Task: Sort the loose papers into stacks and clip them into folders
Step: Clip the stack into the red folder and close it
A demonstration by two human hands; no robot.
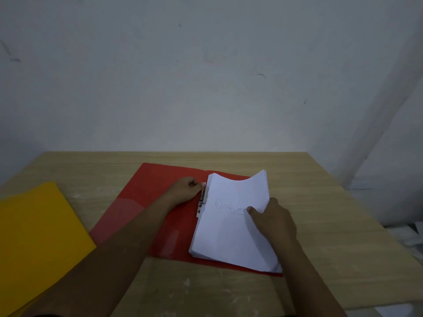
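1. Red folder [160, 202]: lies open and flat on the wooden table [320, 202], near the table's middle. A translucent pocket shows on its left inner cover.
2. Paper stack [229, 229]: rests on the right half of the red folder, with its left edge along the spine. The top sheet bears handwritten lettering, partly covered by the right thumb. The far right corner of the stack curls upward, off the folder.
3. Metal clip [201, 201]: sits along the folder spine at the left edge of the paper stack, near the stack's far end.
4. Left hand [186, 189]: rests on the left inner cover of the red folder. Its fingers are curled, with the fingertips at the far end of the metal clip, where they pinch or press a small pale tab. The exact hold is too small to tell.
5. Right hand [273, 221]: grasps the right edge of the paper stack, thumb on the top sheet and fingers round the edge beneath.
6. Yellow folder [39, 236]: lies closed on the left part of the table, apart from the red folder.
7. Background: a plain grey wall [206, 76] stands behind the table.
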